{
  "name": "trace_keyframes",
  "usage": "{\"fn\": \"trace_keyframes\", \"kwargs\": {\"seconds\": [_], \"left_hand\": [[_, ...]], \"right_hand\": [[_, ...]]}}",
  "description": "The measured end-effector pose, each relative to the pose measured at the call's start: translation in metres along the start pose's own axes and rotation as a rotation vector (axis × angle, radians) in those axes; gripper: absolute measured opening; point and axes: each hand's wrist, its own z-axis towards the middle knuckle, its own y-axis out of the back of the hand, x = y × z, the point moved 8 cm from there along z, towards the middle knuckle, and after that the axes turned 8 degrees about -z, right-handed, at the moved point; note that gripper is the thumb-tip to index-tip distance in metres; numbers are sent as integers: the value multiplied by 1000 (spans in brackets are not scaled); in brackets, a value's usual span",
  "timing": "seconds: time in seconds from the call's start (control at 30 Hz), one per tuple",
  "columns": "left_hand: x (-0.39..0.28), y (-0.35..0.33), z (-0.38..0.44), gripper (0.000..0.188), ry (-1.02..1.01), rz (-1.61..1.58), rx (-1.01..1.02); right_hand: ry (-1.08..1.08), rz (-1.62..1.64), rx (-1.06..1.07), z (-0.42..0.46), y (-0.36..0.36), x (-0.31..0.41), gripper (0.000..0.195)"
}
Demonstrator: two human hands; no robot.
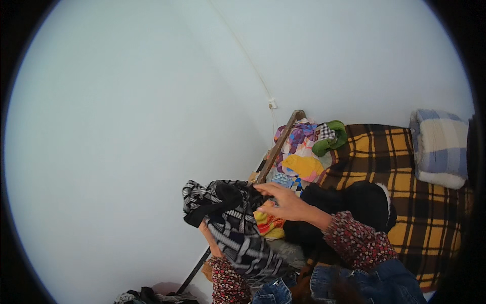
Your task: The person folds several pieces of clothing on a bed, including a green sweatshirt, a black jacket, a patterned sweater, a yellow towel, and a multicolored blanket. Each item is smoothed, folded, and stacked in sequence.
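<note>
A black, grey and white patterned cloth garment hangs bunched in front of me, draped over my left hand. The fingers of that hand are hidden beneath the fabric. To the right of the garment's upper edge is my right hand, its thumb and fingers apart; whether the fingertips touch the cloth cannot be told. Just below it lies a yellow and red cloth, and black clothing rests on the bed beyond my right wrist.
A brown bed rail runs beside piled coloured clothes, among them a yellow cloth and a green garment. A plaid blanket covers the bed under a folded checked quilt. Dark items lie at lower left.
</note>
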Motion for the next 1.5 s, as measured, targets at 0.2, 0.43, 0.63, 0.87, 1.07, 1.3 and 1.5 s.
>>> {"fn": "trace_keyframes", "kwargs": {"seconds": [0.2, 0.43, 0.63, 0.87, 1.07, 1.3, 1.5], "left_hand": [[-17, -52, -5, 35, -22, 402, 157], [-16, -9, 0, 34, 245, -309, -99], [2, -22, -6, 35, 356, -591, -114], [14, -70, 11, 27, 365, -453, 26], [-30, -67, 27, 23, 126, 96, 112], [-71, -20, 30, 89, -127, 672, 126], [-50, -101, 49, 105, -41, 650, 746]], "right_hand": [[38, 111, -101, 21, -34, 18, 70], [-242, 925, -372, 0, 28, -54, 23], [32, 372, -311, 2, 82, -32, 38], [469, -713, 82, 9, 14, 30, 54], [254, -409, -33, 35, 69, -6, 21], [246, -80, 61, 69, 67, 37, 22], [394, -105, 448, 70, 35, 67, 19]]}}
